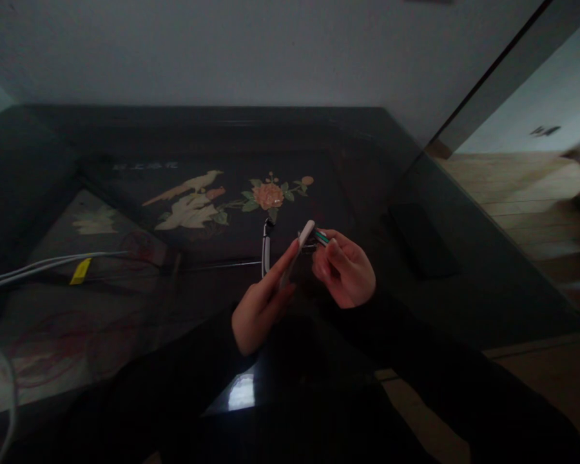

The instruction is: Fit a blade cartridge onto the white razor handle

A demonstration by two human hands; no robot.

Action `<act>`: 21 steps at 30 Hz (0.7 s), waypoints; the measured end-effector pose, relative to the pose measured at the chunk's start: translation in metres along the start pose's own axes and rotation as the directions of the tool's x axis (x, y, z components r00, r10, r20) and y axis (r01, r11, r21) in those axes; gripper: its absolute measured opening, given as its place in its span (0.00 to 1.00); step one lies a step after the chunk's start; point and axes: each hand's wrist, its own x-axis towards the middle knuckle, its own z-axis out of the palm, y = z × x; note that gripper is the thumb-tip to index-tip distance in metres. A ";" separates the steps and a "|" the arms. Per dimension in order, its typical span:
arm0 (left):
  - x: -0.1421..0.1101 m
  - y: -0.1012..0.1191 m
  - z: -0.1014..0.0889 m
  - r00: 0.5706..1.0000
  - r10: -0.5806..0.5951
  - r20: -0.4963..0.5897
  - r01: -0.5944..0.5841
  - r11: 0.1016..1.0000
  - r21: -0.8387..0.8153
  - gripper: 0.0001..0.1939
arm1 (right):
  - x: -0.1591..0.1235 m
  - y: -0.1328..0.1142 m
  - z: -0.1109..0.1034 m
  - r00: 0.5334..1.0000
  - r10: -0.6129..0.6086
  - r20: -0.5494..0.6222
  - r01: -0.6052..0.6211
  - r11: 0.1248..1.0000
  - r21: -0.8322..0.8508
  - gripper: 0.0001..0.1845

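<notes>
My left hand [257,314] is closed around a slim white object [306,232], seen nearly edge-on and tilted up; its kind is not clear in the dim light. Against its upper right end, my right hand [348,269] pinches a small thin piece with a dark and green stripe [321,237], partly covered by the fingers. I cannot tell whether the two pieces are joined. Just left of the white object, a white strap-like piece with dark edges and a black end [266,248] shows above the dark glossy table [367,361].
White cables [53,261] with a yellow tag [80,271] cross the table's left side. A flat black rectangular object [421,240] lies to the right. Bird and flower decoration [269,194] marks the tabletop. A wall [212,51] stands behind; wooden floor [493,187] shows at right.
</notes>
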 end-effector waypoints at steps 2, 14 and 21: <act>0.001 -0.001 -0.001 1.000 -0.005 -0.003 0.005 1.000 -0.006 0.32 | 0.000 0.000 0.000 1.000 -0.007 -0.001 0.007 1.000 -0.004 0.22; -0.006 0.000 0.006 0.999 0.014 0.034 -0.011 0.996 -0.084 0.31 | 0.001 0.001 0.000 0.999 0.004 -0.032 -0.004 1.000 -0.012 0.24; -0.008 0.003 0.009 0.999 0.032 0.039 -0.030 0.998 -0.053 0.31 | 0.000 -0.001 0.002 0.997 0.055 -0.050 -0.056 0.998 -0.017 0.27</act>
